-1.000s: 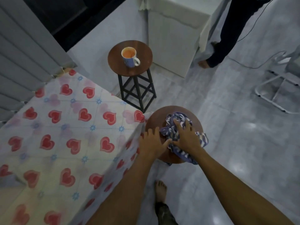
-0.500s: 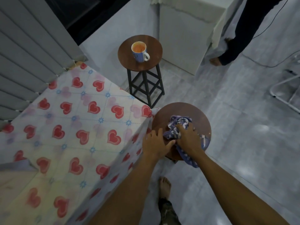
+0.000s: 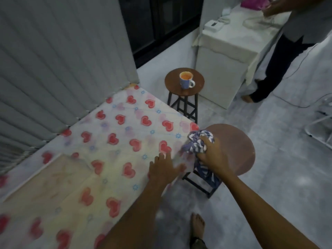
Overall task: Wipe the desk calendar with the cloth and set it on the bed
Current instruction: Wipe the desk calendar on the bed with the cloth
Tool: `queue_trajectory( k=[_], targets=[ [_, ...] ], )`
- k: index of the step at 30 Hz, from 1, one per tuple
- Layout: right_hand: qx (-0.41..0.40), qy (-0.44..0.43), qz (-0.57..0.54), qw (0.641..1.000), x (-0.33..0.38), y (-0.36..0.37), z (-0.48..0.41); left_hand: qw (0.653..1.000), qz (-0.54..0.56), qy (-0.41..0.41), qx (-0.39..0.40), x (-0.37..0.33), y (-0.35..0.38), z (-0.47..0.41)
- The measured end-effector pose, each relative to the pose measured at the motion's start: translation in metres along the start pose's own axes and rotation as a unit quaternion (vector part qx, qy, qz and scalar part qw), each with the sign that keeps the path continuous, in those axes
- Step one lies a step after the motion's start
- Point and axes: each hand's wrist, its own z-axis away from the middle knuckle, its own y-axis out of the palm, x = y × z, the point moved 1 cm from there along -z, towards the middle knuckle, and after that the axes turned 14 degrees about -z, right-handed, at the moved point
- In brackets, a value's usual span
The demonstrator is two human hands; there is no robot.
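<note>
At frame centre-right, our right hand [image 3: 213, 157] in closed grip on striped cloth [image 3: 198, 143], bunched above left edge of near round stool [image 3: 237, 146]; cloth tail hangs down past stool rim. Our left hand [image 3: 164, 168] open, fingers spread, flat on bed [image 3: 107, 141] edge just left of cloth. We cannot spot desk calendar. Upper centre: mug [image 3: 186, 80] on second stool [image 3: 185, 90]. Upper right: another person [image 3: 287, 42] beside covered white surface [image 3: 231, 40].
</note>
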Motion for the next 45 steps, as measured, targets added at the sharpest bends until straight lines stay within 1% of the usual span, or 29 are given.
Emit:
queue_trajectory(
  k=[2,3,6,10,14,16,19,25,28,30,34,36,38,40,42,43,45],
  targets=[
    [-0.01,-0.035,0.002,0.999,0.042,0.026,0.013,0.999,-0.013,-0.022,-0.044,0.047,-0.009,0.023],
    [-0.008,-0.056,0.006,0.998,0.061,0.042,0.02,0.998,-0.008,-0.036,-0.053,0.071,-0.013,0.035],
    [0.006,-0.109,0.02,0.994,0.115,0.094,0.04,0.995,0.014,-0.077,-0.053,0.146,-0.024,0.066],
    [0.027,-0.137,-0.008,0.99,0.18,0.166,0.068,0.985,0.04,-0.148,-0.074,0.243,-0.029,0.111],
    [0.071,-0.165,-0.02,0.984,0.231,0.229,0.095,0.968,0.069,-0.236,-0.058,0.326,-0.023,0.157],
    [0.085,-0.171,-0.029,0.981,0.248,0.252,0.108,0.96,0.074,-0.266,-0.054,0.358,-0.018,0.177],
    [0.091,-0.177,-0.033,0.979,0.264,0.276,0.123,0.954,0.066,-0.287,-0.056,0.394,-0.016,0.196],
    [0.083,-0.17,-0.054,0.98,0.271,0.295,0.135,0.945,0.061,-0.307,-0.096,0.431,-0.019,0.205],
    [0.069,-0.162,-0.066,0.982,0.264,0.299,0.136,0.944,0.049,-0.299,-0.131,0.435,-0.029,0.193],
    [0.057,-0.154,-0.082,0.983,0.258,0.3,0.136,0.95,0.029,-0.278,-0.135,0.436,-0.036,0.179],
    [0.048,-0.146,-0.106,0.982,0.247,0.302,0.136,0.973,-0.048,-0.187,-0.124,0.439,-0.04,0.15],
    [0.04,-0.141,-0.107,0.983,0.24,0.302,0.137,0.979,-0.091,-0.147,-0.108,0.439,-0.039,0.138],
    [0.029,-0.121,-0.113,0.986,0.234,0.303,0.138,0.982,-0.108,-0.12,-0.093,0.44,-0.038,0.129],
    [0.023,-0.11,-0.111,0.987,0.229,0.304,0.139,0.989,-0.073,-0.096,-0.091,0.445,-0.039,0.122],
    [0.026,-0.109,-0.11,0.988,0.225,0.306,0.139,0.991,-0.014,-0.07,-0.114,0.451,-0.042,0.119],
    [0.026,-0.108,-0.11,0.988,0.223,0.307,0.138,0.99,0.004,-0.059,-0.124,0.455,-0.043,0.117],
    [0.022,-0.104,-0.114,0.988,0.224,0.307,0.136,0.991,0.017,-0.045,-0.121,0.461,-0.045,0.113]
  ],
)
